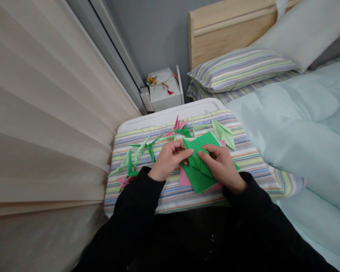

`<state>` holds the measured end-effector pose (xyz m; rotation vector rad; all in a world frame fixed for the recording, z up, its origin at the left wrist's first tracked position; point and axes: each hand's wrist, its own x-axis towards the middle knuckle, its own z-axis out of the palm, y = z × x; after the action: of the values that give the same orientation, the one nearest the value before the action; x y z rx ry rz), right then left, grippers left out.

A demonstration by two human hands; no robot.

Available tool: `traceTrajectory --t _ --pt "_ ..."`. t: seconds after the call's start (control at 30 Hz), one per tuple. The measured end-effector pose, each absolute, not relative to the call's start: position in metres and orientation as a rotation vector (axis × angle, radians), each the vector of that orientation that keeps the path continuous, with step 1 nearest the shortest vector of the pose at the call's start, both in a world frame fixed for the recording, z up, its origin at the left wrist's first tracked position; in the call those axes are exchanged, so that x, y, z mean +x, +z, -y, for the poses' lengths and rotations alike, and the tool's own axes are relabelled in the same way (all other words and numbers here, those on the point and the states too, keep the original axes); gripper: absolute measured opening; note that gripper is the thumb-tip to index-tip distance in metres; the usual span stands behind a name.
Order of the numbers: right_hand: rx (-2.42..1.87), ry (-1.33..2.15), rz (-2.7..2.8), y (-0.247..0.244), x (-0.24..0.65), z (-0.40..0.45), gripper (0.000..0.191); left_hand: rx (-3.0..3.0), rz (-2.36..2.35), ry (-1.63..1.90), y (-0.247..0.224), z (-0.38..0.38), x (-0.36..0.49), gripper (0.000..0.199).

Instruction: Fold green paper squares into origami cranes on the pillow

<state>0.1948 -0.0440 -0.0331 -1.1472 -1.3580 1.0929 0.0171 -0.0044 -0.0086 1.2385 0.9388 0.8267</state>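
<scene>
Between my hands is a partly folded piece of green origami paper (197,163), narrow and pointed at its upper left. My left hand (171,156) pinches that upper end between thumb and fingers. With thumb and curled fingers, my right hand (219,164) grips the lower right side of the same piece. Beneath it lie green paper sheets (197,184), over pink paper (184,178) that shows at the edges. A pale green folded piece (223,134) rests beyond my right hand. Green folded cranes (132,164) lie to the left of my left hand.
A striped cloth (167,200) covers most of a white table (170,116). Pink origami (177,126) sits near the far side. The bed with a pale blue quilt (289,113) is on the right, a curtain (48,113) on the left. A small white cabinet (166,100) stands behind.
</scene>
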Motion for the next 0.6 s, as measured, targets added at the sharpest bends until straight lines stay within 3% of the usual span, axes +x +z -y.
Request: traceTrajectory --t 0.43,0.6 --pt "-1.077 1.311 1.343 -0.0302 0.1931 0.0456 0.021 1.287 -0.992 0.944 -0.0086 0.0035 0.0169 0.038" --pt "-1.045 1.42 1.202 -0.0318 0.193 0.046 0.034 1.191 -0.959 0.966 -0.0098 0.0031 0.016 0.036"
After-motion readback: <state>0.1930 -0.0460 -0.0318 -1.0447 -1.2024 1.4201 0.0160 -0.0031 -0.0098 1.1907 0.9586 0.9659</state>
